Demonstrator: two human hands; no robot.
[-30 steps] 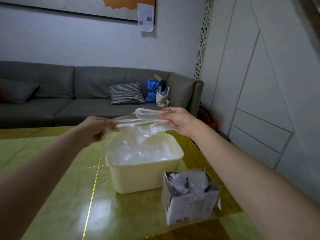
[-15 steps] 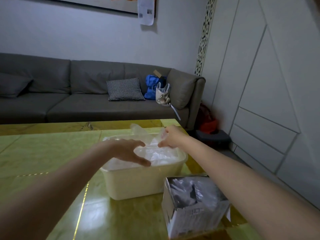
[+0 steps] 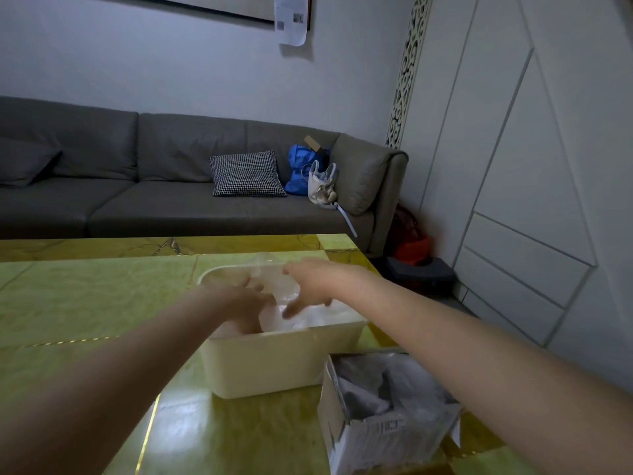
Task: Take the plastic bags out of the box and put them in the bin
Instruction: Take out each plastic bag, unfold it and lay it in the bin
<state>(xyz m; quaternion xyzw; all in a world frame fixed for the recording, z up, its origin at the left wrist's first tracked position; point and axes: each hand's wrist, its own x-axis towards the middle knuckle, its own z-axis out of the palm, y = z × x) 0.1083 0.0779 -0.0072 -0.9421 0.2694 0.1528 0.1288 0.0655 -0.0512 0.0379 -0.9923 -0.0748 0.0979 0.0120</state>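
progress: some plastic bags [image 3: 308,318] already lie in the cream bin [image 3: 274,365] at bench centre, more wait in the cardboard box [image 3: 383,426] at 5 o'clock from it | hands: left hand [image 3: 239,303] and right hand [image 3: 310,286] both inside the bin, pressing the bags down; exact grip I cannot tell, blurred | writing: box label print, not readable

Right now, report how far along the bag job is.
Done: clear plastic bags already lie in the cream bin. In hand: the left hand and right hand are both down in the bin on that plastic; the blur hides their grip. Left: the cardboard box beside the bin still holds crumpled bags.
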